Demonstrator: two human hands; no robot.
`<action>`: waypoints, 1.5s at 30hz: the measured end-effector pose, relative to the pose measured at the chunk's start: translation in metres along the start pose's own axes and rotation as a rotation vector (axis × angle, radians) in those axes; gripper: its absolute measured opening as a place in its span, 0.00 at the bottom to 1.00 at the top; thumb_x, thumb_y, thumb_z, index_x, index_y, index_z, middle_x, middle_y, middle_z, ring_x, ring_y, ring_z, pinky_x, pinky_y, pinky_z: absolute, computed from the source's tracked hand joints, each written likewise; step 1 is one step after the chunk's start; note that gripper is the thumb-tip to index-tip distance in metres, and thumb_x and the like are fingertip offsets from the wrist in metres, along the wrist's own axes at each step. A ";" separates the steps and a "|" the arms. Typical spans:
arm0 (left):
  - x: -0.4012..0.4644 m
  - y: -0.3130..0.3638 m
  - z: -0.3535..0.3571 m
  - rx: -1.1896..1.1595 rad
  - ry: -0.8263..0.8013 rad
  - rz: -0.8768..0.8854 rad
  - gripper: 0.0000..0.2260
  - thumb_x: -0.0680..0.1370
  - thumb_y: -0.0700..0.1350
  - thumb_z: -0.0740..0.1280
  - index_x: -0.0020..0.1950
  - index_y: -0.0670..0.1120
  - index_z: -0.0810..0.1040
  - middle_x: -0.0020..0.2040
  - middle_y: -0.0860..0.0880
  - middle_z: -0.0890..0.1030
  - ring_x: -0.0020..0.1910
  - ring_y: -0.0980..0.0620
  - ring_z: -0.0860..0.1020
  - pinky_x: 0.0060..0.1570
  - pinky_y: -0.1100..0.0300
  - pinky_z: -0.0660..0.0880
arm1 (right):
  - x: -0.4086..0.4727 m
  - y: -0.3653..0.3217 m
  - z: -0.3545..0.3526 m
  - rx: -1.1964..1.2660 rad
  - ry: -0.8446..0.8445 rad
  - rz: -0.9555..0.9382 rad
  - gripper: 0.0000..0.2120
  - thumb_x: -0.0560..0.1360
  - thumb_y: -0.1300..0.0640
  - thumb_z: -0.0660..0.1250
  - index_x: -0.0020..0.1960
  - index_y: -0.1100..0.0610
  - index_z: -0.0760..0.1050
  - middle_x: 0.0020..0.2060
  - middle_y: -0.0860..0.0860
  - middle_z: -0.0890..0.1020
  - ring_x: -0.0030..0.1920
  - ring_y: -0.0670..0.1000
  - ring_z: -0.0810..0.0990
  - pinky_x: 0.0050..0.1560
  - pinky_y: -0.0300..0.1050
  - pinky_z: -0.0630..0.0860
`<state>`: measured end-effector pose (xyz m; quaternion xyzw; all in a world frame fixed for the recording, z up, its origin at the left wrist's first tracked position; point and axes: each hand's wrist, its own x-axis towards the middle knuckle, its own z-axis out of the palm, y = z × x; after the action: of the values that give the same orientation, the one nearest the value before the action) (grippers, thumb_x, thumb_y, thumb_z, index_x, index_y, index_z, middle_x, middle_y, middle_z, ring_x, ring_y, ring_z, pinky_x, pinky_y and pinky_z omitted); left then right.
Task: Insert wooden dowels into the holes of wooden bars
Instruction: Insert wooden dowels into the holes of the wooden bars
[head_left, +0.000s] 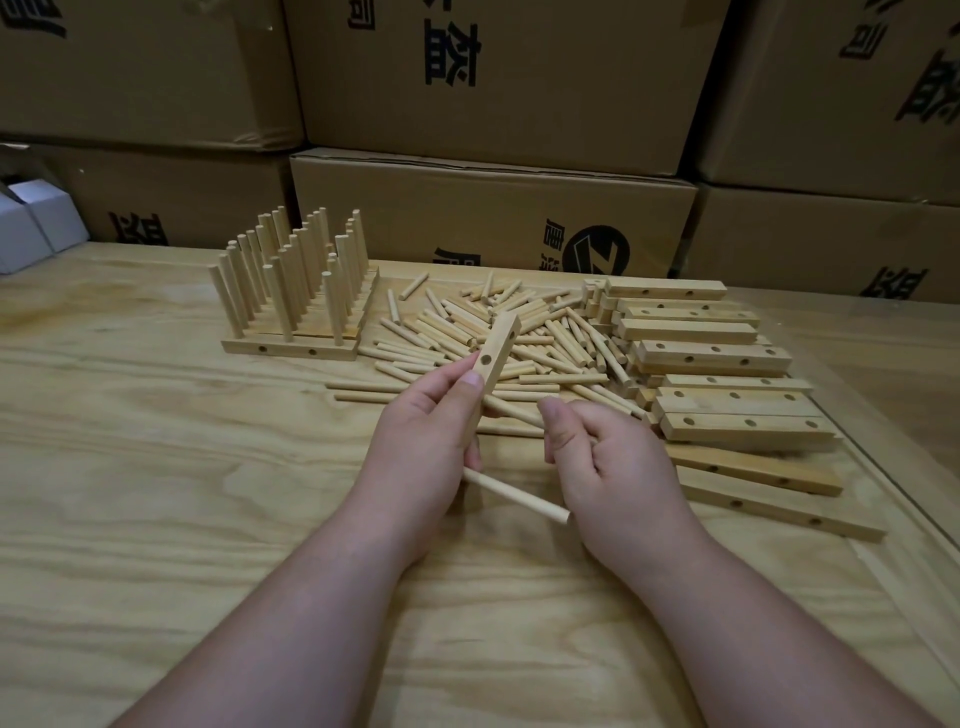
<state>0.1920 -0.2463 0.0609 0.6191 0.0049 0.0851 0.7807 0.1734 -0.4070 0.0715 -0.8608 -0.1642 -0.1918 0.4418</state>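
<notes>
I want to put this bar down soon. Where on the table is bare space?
Bare table lies left of the left hand, in front of the finished bars with upright dowels, and near the forearms. It is crowded behind the hands: loose dowels in the middle, stacked bars at right.

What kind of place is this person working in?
Probably a small workshop or warehouse packing area. Printed cardboard cartons are stacked behind a plywood table that holds a loose dowel pile, drilled wooden bars and finished bars with upright dowels.
</notes>
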 end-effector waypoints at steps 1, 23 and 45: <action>0.000 0.000 0.000 -0.003 0.003 0.003 0.10 0.75 0.54 0.69 0.54 0.61 0.85 0.36 0.53 0.81 0.26 0.53 0.71 0.28 0.60 0.71 | 0.000 0.000 0.000 -0.033 -0.001 -0.015 0.25 0.82 0.43 0.55 0.34 0.58 0.72 0.24 0.45 0.69 0.30 0.46 0.70 0.30 0.35 0.61; -0.003 -0.001 0.002 0.108 0.016 0.016 0.08 0.83 0.48 0.66 0.59 0.56 0.83 0.30 0.57 0.79 0.25 0.55 0.71 0.27 0.64 0.70 | 0.002 -0.001 -0.006 -0.062 -0.054 0.063 0.23 0.79 0.42 0.57 0.32 0.54 0.70 0.25 0.45 0.72 0.31 0.47 0.71 0.33 0.49 0.68; -0.007 0.004 0.006 0.128 0.023 0.011 0.10 0.83 0.47 0.65 0.61 0.56 0.82 0.29 0.58 0.78 0.25 0.56 0.72 0.25 0.67 0.69 | 0.001 0.006 -0.002 0.098 0.057 -0.031 0.20 0.81 0.40 0.51 0.43 0.49 0.76 0.37 0.42 0.77 0.43 0.46 0.77 0.42 0.41 0.70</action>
<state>0.1852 -0.2524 0.0658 0.6666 0.0161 0.0960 0.7390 0.1762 -0.4115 0.0689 -0.8296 -0.1742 -0.2148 0.4850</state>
